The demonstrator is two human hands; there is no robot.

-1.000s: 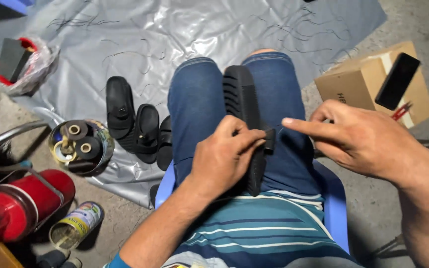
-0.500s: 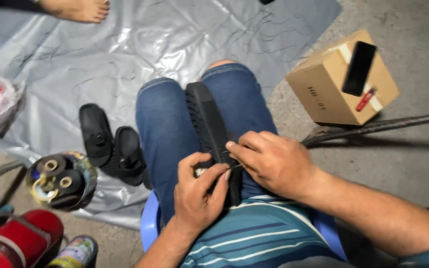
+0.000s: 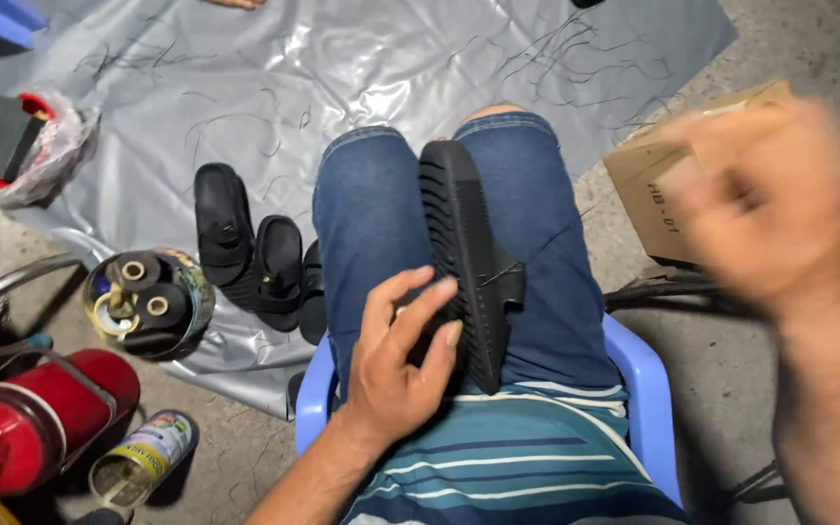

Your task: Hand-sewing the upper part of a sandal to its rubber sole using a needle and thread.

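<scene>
Count so far: four black sandals, one on the lap (image 3: 467,262), three on the sheet (image 3: 257,255). One cardboard box (image 3: 668,190), one red cylinder (image 3: 36,418), one open can (image 3: 140,459), two hands.

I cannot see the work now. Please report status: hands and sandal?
Left hand grips sandal, sole up, between thighs. Right hand raised clear, blurred. Nothing in the way.

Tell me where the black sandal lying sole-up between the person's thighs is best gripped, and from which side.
Probably at the heel end of the black sandal, from the person's left, as the left hand does now. It stands on edge between the knees with the ridged sole facing left, so fingers can wrap that narrow edge. The right hand is raised clear.
</scene>
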